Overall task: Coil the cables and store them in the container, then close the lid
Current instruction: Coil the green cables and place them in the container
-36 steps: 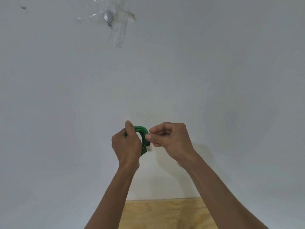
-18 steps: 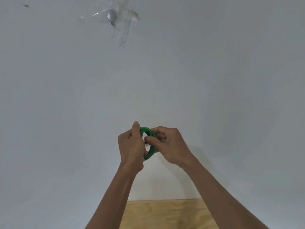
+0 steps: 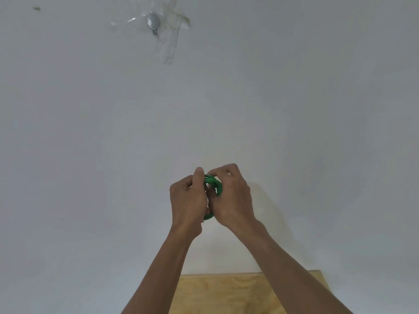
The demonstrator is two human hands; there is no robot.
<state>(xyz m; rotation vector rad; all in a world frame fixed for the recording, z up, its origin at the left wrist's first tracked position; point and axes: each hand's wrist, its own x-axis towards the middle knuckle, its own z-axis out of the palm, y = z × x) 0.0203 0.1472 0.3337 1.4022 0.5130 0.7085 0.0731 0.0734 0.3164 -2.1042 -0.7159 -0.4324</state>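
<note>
A green cable (image 3: 214, 184) is wound into a small tight coil and held up in front of a white wall. My left hand (image 3: 188, 202) grips the coil's left side, thumb up against its top. My right hand (image 3: 231, 198) is curled round the coil's right side, fingers over the top. Both hands press close together and hide most of the coil; only its top arc and a bit of its bottom edge show. No container or lid is in view.
A wooden table top (image 3: 226, 293) shows at the bottom edge, below my forearms. A metal hook (image 3: 154, 22) under clear tape sits high on the white wall (image 3: 317, 109).
My right hand has moved left and closed over the coil, so the hands now touch. The white connector seen earlier is hidden. Both hands drifted slightly right and up.
</note>
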